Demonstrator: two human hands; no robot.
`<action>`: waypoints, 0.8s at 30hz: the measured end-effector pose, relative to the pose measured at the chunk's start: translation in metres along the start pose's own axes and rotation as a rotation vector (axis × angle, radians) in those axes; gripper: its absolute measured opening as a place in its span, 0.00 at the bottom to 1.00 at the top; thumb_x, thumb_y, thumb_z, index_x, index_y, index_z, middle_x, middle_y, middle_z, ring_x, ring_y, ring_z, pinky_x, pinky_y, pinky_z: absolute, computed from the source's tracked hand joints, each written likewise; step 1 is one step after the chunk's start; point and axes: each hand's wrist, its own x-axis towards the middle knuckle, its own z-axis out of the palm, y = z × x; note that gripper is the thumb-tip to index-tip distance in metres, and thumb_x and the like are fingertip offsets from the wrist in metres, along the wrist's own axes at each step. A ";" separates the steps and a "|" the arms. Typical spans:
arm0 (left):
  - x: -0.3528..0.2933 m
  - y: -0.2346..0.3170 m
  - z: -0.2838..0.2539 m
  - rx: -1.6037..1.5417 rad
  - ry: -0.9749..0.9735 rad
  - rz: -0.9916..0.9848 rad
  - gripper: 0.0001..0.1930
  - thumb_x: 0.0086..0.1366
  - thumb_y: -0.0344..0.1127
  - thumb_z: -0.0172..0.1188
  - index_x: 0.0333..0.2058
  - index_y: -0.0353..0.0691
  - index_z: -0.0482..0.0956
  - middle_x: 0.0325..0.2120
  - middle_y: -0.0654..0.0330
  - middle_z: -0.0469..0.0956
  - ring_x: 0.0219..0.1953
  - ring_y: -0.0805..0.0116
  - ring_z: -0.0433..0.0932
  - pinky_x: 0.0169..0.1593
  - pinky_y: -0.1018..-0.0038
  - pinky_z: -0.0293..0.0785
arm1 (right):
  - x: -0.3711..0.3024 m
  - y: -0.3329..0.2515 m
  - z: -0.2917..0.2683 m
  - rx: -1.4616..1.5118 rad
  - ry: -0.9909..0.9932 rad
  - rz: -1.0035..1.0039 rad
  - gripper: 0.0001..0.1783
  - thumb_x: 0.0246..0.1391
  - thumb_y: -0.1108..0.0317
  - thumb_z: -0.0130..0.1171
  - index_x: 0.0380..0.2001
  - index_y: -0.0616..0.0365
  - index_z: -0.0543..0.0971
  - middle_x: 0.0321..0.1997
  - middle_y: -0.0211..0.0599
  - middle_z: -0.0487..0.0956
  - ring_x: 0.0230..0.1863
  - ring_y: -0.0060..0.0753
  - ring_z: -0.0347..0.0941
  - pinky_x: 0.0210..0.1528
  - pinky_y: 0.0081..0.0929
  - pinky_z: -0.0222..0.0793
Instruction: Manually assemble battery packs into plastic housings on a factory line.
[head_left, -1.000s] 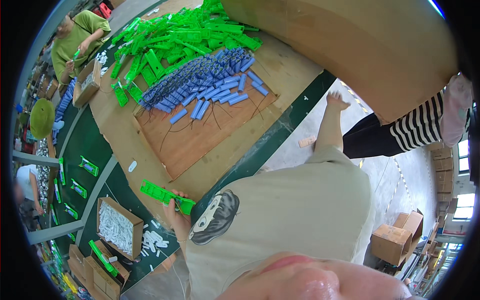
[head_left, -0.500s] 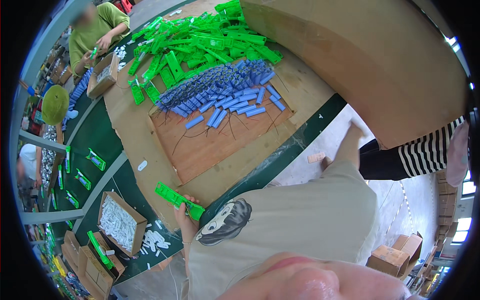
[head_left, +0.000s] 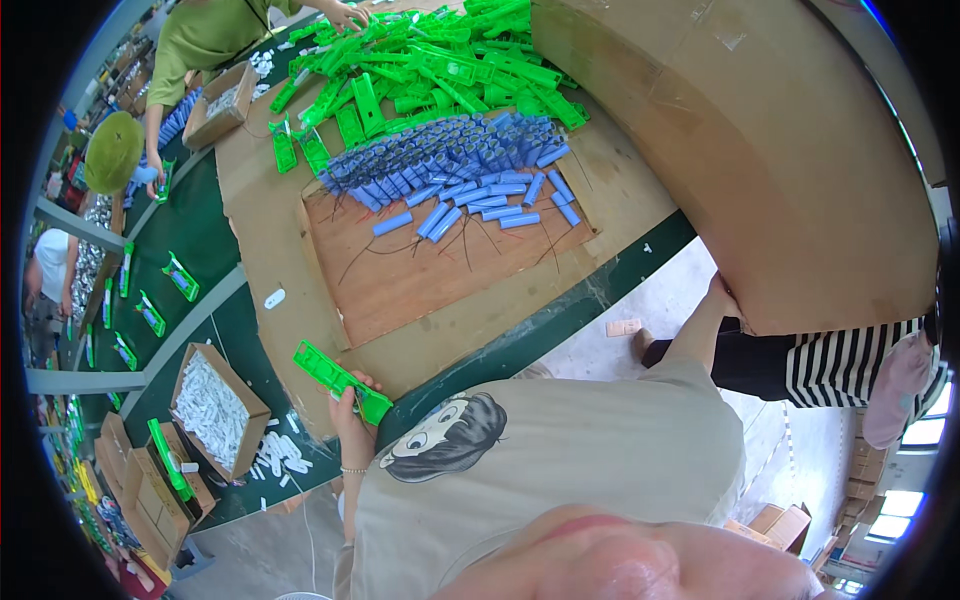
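My left hand (head_left: 352, 408) is closed around the lower end of a bright green plastic casing (head_left: 318, 362), a long, hollow tray-like shape. It is held over the near left edge of the cardboard-covered table, in front of my shirt. On the right, my right arm reaches out, and my right hand (head_left: 724, 298) is at the lower corner of a large cardboard box (head_left: 740, 180). Its fingers are mostly hidden at the box's edge. Blue cylindrical cells with thin wires (head_left: 440, 160) stand in packed rows, with several lying loose in front on a brown board (head_left: 400, 285).
Green casings (head_left: 450, 65) are heaped at the back. A box of small white parts (head_left: 215, 410) stands at left, near a green conveyor (head_left: 205, 240) carrying casings. A co-worker in green (head_left: 220, 40) reaches over the far side. A person in striped clothing (head_left: 850, 365) stands at right.
My left hand and the casing have shifted slightly left in view. My right hand now shows at the box's lower corner. The co-worker has spread both arms, one hand at a casing on the conveyor.
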 end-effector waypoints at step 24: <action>0.003 0.001 -0.003 -0.062 -0.010 -0.021 0.27 0.63 0.33 0.51 0.60 0.40 0.54 0.36 0.55 0.69 0.38 0.65 0.71 0.44 0.65 0.73 | -0.020 0.040 -0.008 -0.003 0.154 0.096 0.41 0.53 0.36 0.36 0.61 0.54 0.60 0.67 0.36 0.61 0.68 0.40 0.53 0.65 0.47 0.48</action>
